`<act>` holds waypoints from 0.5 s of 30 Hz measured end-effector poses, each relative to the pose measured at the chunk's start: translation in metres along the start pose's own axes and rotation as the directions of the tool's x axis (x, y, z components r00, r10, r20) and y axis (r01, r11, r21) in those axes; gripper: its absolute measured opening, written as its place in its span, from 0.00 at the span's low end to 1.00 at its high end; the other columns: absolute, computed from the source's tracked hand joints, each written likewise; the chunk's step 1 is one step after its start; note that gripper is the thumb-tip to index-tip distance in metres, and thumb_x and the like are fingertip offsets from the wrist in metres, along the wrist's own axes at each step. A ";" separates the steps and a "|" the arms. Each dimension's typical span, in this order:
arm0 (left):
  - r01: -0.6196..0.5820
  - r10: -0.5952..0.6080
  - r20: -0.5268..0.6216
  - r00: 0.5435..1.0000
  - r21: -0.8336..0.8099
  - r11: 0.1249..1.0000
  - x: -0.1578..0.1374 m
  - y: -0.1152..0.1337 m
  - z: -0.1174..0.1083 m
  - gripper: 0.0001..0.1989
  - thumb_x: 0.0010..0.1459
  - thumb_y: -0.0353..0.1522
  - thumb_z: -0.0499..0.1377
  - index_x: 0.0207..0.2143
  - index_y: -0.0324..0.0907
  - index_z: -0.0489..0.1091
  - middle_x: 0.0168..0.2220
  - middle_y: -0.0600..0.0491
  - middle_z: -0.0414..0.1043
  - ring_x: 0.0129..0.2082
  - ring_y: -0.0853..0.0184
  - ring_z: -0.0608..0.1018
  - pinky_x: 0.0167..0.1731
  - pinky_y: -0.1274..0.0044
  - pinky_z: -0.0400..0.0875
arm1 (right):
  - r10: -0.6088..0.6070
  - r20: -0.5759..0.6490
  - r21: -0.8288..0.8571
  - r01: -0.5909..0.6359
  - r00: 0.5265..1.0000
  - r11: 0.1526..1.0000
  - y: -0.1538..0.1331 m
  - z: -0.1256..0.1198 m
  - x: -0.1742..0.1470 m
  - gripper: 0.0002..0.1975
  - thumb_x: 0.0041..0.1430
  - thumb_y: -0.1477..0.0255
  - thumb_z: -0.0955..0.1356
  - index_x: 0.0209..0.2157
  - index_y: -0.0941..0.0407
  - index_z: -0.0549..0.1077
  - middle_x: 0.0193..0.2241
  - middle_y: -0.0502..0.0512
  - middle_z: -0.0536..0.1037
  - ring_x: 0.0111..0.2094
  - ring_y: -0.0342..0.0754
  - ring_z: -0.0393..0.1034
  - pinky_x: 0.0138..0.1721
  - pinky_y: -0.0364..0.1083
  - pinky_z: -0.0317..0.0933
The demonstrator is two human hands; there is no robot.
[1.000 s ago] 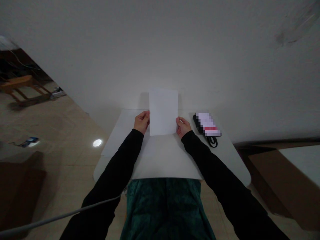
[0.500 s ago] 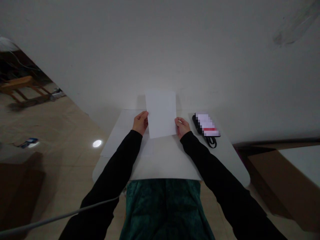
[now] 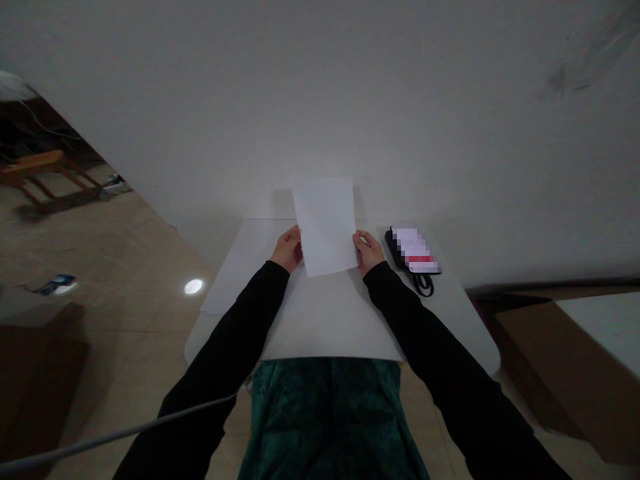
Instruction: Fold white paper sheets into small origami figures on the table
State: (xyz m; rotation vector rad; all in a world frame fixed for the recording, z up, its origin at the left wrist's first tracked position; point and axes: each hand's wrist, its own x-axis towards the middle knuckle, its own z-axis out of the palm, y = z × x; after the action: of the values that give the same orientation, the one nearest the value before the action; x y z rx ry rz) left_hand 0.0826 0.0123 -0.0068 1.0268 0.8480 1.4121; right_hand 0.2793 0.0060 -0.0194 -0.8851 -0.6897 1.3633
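A blank white sheet of paper (image 3: 327, 223) is held up above the far half of the table, tilted slightly. My left hand (image 3: 289, 248) pinches its left edge, low down. On the opposite edge, my right hand (image 3: 369, 251) grips the paper between thumb and fingers. More white paper (image 3: 245, 267) lies flat on the table at the left, partly covered by my left forearm and hand. The fingertips behind the held sheet are hidden.
The white table (image 3: 335, 333) stands against a grey wall (image 3: 320, 100). A phone (image 3: 415, 250) with a lit, blurred screen and a black strap lies at the right. Cardboard boxes (image 3: 565, 360) stand on the floor to the right. A grey cable (image 3: 125, 433) crosses my left forearm.
Both hands and the held sheet have shifted slightly to the right, and the sheet's top edge has risen a little. The flat paper and the phone have stayed in place.
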 end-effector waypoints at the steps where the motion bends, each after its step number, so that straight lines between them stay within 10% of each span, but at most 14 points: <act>1: 0.016 -0.016 -0.002 1.000 -0.005 1.000 0.000 -0.002 0.001 0.28 0.37 0.54 0.66 0.28 0.41 0.67 0.25 0.51 0.73 0.33 0.60 0.79 0.32 0.71 0.73 | -0.002 0.006 0.011 0.002 1.000 1.000 -0.002 0.000 -0.001 0.18 0.38 0.64 0.75 0.28 0.53 0.66 0.19 0.42 0.74 0.20 0.40 0.66 0.19 0.39 0.60; 9: 0.048 -0.051 -0.072 0.996 -0.038 0.998 -0.006 -0.013 0.014 0.30 0.29 0.56 0.67 0.22 0.42 0.63 0.16 0.56 0.67 0.25 0.62 0.77 0.26 0.72 0.73 | -0.026 0.080 -0.008 0.027 0.996 1.000 -0.004 0.005 -0.006 0.17 0.39 0.62 0.75 0.30 0.52 0.68 0.19 0.42 0.73 0.20 0.39 0.65 0.21 0.39 0.60; 15: -0.022 0.017 -0.061 0.998 -0.075 0.997 -0.010 -0.005 0.026 0.25 0.42 0.52 0.65 0.30 0.40 0.69 0.27 0.50 0.76 0.37 0.58 0.79 0.35 0.70 0.75 | 0.006 0.084 0.012 -0.007 0.996 1.000 0.000 0.006 -0.006 0.16 0.40 0.64 0.76 0.29 0.53 0.69 0.19 0.42 0.72 0.20 0.39 0.64 0.21 0.39 0.59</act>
State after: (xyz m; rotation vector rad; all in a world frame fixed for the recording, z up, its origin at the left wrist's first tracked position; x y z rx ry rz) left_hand 0.1083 0.0010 -0.0035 0.9408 0.8239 1.4872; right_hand 0.2739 0.0008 -0.0162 -0.8244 -0.7426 1.4161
